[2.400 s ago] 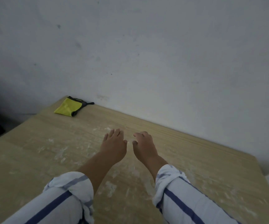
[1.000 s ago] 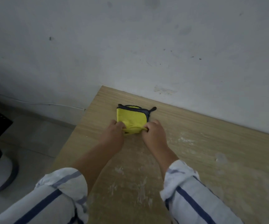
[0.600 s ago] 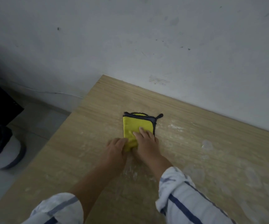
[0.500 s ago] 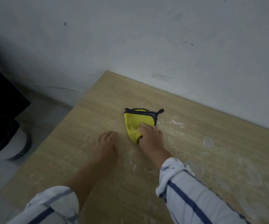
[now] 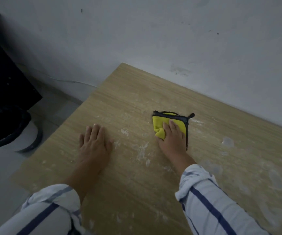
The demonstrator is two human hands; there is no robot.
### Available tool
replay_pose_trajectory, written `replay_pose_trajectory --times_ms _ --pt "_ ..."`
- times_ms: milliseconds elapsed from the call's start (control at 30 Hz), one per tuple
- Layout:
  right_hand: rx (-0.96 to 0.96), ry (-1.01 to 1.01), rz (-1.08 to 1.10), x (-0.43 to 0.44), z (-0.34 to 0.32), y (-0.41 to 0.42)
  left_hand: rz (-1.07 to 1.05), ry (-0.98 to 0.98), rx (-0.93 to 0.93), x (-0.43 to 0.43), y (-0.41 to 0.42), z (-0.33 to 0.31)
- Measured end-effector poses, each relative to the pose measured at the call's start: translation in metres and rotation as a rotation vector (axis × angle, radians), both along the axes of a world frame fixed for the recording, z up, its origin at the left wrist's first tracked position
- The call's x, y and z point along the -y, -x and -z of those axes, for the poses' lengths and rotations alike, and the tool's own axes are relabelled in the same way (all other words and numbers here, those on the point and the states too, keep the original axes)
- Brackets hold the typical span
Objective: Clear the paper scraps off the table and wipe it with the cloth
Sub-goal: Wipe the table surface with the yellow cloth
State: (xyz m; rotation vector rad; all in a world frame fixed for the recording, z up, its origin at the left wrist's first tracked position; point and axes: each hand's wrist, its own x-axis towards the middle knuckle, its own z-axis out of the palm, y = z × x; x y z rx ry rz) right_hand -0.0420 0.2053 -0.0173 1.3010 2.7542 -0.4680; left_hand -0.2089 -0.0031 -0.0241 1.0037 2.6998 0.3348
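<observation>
A folded yellow cloth with a dark hem lies on the light wooden table near the wall. My right hand lies on top of it, fingers pressing it to the wood and bunching its near corner. My left hand rests flat on the table to the left, palm down, fingers spread, holding nothing. Pale smears and dusty streaks mark the wood between and around my hands. No distinct paper scraps are visible.
The table's left edge runs diagonally, with grey floor beyond it. A round bin with a dark liner stands on the floor at left, below a black piece of furniture. A white wall bounds the table's far side.
My left hand let go of the cloth and moved left to lie flat on the table. My right hand stayed on the cloth, which has shifted slightly along the table.
</observation>
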Motion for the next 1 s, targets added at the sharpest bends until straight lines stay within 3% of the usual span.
replay_pose_trajectory --times_ms 100,267,400,567,733,833,933,1000 --pt "-0.103 0.025 0.095 0.022 0.005 0.025 -0.003 -0.009 0.001 0.001 0.002 0.001" --pt "-0.287 0.108 -0.116 0.108 0.004 0.077 0.021 -0.076 0.036 0.007 0.003 -0.001" --pt "-0.489 0.120 0.005 0.074 -0.015 0.061 0.056 -0.070 0.064 0.032 0.028 -0.005" --pt "-0.192 -0.009 0.341 0.052 -0.004 0.009 0.082 0.016 -0.012 0.072 0.051 -0.005" --pt "-0.303 -0.036 0.083 0.160 0.018 0.086 0.082 -0.048 0.007 0.068 0.053 -0.005" --pt "-0.357 0.150 -0.071 0.192 -0.001 0.118 0.098 -0.086 0.009 0.076 0.057 -0.004" --pt "-0.500 0.107 0.113 0.151 -0.017 0.105 0.118 -0.048 0.045 0.094 0.064 -0.004" --pt "-0.419 -0.032 0.265 0.110 -0.023 0.078 0.109 -0.021 0.040 0.112 0.069 -0.002"
